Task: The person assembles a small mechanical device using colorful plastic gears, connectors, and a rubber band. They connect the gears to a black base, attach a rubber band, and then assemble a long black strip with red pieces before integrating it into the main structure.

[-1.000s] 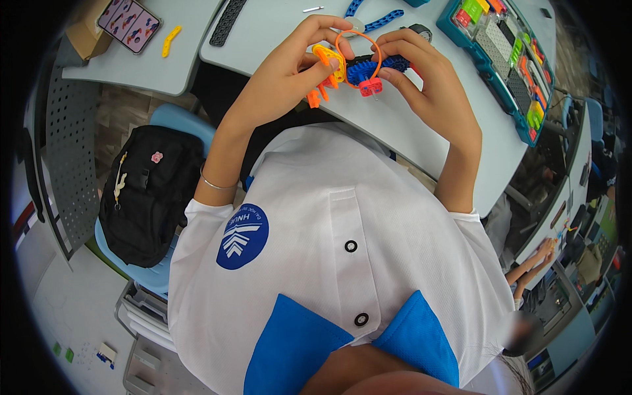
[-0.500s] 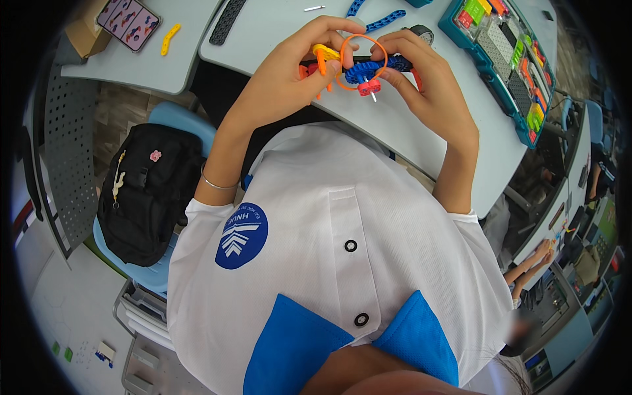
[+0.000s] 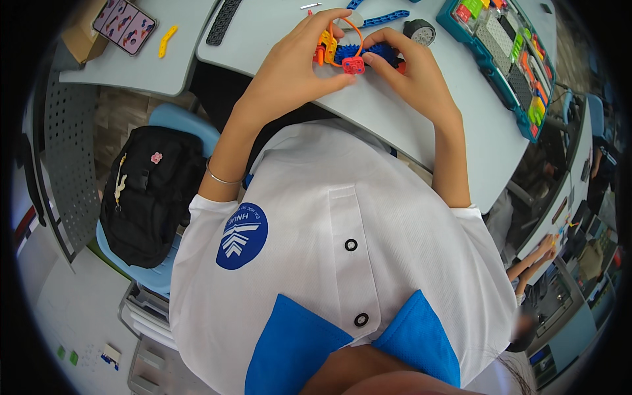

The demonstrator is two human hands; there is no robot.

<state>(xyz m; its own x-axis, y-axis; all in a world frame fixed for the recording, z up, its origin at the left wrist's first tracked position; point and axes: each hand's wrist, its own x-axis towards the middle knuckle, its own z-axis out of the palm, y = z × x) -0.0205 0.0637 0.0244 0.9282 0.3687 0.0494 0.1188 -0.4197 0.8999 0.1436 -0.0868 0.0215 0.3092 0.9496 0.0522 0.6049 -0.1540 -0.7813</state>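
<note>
Both of my hands hold a small assembly of plastic building parts above the near part of the table. Blue gears (image 3: 347, 52) run through its middle, with a yellow bracket (image 3: 328, 47) at the left and a red connector block (image 3: 353, 65) facing me. An orange rubber band (image 3: 356, 29) loops over the gears. My left hand (image 3: 294, 60) is closed around the yellow end, its thumb stretched below the red block. My right hand (image 3: 413, 69) pinches the gear end with thumb and fingers. Fingertips partly hide the assembly.
A black-and-grey wheel (image 3: 419, 31) and blue perforated beams (image 3: 385, 18) lie beyond my hands. A teal parts case (image 3: 490, 66) stands at the right. To the left are a black beam (image 3: 225, 23), a yellow beam (image 3: 168, 41), a phone (image 3: 125, 26) and a backpack (image 3: 151, 191) on a chair.
The assembly has shifted left and turned, so the red block now faces me and its white axle no longer shows. My right hand has moved left; my left thumb has extended below the block.
</note>
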